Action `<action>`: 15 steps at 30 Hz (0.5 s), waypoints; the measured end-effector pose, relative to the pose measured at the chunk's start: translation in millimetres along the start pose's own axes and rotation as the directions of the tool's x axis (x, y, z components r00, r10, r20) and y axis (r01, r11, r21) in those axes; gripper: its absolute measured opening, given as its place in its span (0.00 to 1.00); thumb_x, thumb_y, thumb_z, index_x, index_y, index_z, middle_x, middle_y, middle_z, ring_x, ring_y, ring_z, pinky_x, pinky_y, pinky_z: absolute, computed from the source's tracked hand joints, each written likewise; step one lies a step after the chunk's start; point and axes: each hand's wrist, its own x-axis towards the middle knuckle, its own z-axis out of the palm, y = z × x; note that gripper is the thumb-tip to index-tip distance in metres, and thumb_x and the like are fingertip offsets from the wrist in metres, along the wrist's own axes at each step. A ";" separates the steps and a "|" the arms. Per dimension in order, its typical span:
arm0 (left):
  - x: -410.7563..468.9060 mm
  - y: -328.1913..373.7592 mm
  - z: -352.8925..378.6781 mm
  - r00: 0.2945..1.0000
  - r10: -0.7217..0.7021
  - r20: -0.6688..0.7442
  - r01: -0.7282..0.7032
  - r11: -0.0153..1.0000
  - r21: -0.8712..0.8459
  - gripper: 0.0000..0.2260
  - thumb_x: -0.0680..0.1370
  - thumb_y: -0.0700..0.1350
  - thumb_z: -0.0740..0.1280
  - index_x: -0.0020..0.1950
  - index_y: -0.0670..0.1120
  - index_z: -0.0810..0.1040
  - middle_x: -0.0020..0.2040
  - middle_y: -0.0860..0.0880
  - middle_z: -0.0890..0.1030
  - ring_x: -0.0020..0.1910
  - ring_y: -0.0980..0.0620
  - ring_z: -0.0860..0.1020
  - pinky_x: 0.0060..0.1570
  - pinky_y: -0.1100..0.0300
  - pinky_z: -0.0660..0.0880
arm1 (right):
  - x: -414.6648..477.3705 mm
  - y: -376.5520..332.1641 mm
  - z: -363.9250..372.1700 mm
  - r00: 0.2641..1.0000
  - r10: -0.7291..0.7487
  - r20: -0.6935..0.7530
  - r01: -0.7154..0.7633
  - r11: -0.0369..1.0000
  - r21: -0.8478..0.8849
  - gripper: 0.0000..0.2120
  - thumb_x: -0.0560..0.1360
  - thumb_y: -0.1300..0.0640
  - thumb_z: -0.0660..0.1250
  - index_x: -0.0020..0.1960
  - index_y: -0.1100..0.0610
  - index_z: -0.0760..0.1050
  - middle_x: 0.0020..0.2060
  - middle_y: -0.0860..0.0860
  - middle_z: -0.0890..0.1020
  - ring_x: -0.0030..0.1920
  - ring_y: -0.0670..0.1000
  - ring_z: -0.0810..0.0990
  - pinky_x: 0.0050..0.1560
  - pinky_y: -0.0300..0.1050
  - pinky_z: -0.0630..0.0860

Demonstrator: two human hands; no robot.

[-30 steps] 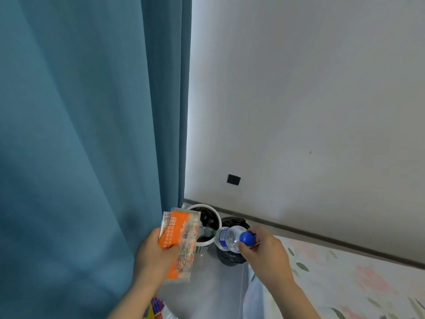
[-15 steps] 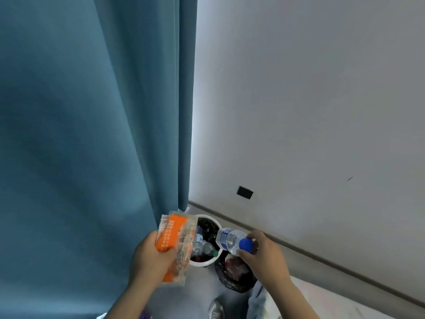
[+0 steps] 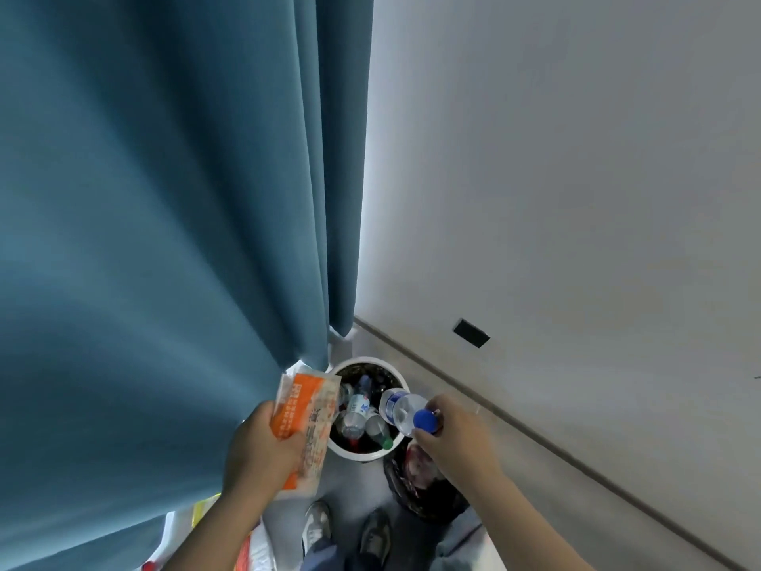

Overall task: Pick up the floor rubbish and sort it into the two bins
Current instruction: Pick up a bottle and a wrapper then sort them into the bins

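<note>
My left hand grips an orange and white plastic wrapper, held just left of the white bin. My right hand holds a clear plastic bottle by its blue-capped end, lying over the white bin's right rim. The white bin has several plastic bottles inside. To its right stands a black bin with crumpled rubbish in it, partly hidden by my right forearm.
A blue curtain hangs on the left, reaching almost to the white bin. A pale wall with a dark skirting strip runs behind the bins. My shoes stand on the grey floor just before them. Colourful rubbish lies at the bottom left.
The view has tilted down and moved closer to the bins. Both hands have come over them, and the bottle now hangs above the white bin's rim.
</note>
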 end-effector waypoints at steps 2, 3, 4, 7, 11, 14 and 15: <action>18.1 -9.2 11.7 1.000 -0.017 0.006 0.017 1.000 0.021 0.05 0.72 0.43 0.69 0.45 0.50 0.75 0.39 0.54 0.79 0.38 0.52 0.78 0.34 0.59 0.73 | 23.2 1.3 17.2 1.000 0.012 0.023 -0.011 1.000 -0.015 0.14 0.72 0.50 0.70 0.55 0.50 0.73 0.41 0.45 0.78 0.39 0.47 0.77 0.36 0.36 0.70; 27.8 -14.7 17.4 1.000 -0.026 0.015 0.025 0.999 0.030 0.05 0.72 0.43 0.69 0.45 0.50 0.75 0.39 0.54 0.79 0.38 0.52 0.78 0.34 0.59 0.73 | 33.7 2.9 26.8 0.999 0.024 0.031 -0.024 0.999 -0.023 0.14 0.72 0.50 0.70 0.56 0.50 0.72 0.41 0.45 0.78 0.40 0.47 0.77 0.38 0.38 0.71; 37.2 -19.9 23.9 0.999 -0.037 0.023 0.036 0.999 0.034 0.05 0.72 0.43 0.69 0.44 0.49 0.75 0.40 0.54 0.79 0.39 0.51 0.78 0.36 0.57 0.75 | 43.8 5.1 35.6 0.999 0.037 0.039 -0.035 0.999 -0.031 0.14 0.72 0.50 0.70 0.56 0.50 0.72 0.41 0.45 0.77 0.40 0.47 0.76 0.39 0.39 0.71; 65.7 -37.8 45.1 0.998 -0.059 0.031 0.057 0.998 0.039 0.05 0.71 0.43 0.69 0.43 0.48 0.75 0.39 0.52 0.80 0.38 0.49 0.79 0.38 0.54 0.77 | 72.7 13.8 64.9 0.996 0.071 0.048 -0.069 0.996 -0.056 0.13 0.72 0.50 0.70 0.54 0.50 0.72 0.40 0.44 0.76 0.40 0.48 0.75 0.38 0.41 0.68; 104.2 -58.0 74.7 0.998 -0.057 0.025 0.055 0.997 0.058 0.04 0.72 0.42 0.68 0.43 0.48 0.74 0.39 0.52 0.79 0.38 0.48 0.78 0.35 0.55 0.74 | 108.5 28.8 106.4 0.992 0.116 0.056 -0.111 0.990 -0.085 0.13 0.71 0.50 0.70 0.53 0.50 0.71 0.40 0.45 0.77 0.40 0.48 0.75 0.38 0.42 0.70; 132.1 -74.0 98.3 0.998 -0.050 0.032 0.047 0.996 0.072 0.05 0.73 0.42 0.69 0.41 0.48 0.72 0.37 0.52 0.78 0.37 0.48 0.78 0.33 0.57 0.72 | 133.1 42.2 136.9 0.986 0.144 0.079 -0.134 0.984 -0.118 0.12 0.72 0.50 0.69 0.52 0.51 0.70 0.42 0.47 0.79 0.42 0.49 0.77 0.41 0.43 0.73; 140.5 -79.1 105.6 0.999 -0.043 0.034 0.040 0.997 0.067 0.06 0.73 0.43 0.69 0.41 0.48 0.72 0.37 0.52 0.78 0.36 0.48 0.78 0.32 0.57 0.72 | 140.9 47.0 147.1 0.985 0.150 0.088 -0.138 0.982 -0.132 0.12 0.72 0.51 0.69 0.52 0.51 0.70 0.43 0.47 0.79 0.43 0.50 0.78 0.42 0.44 0.74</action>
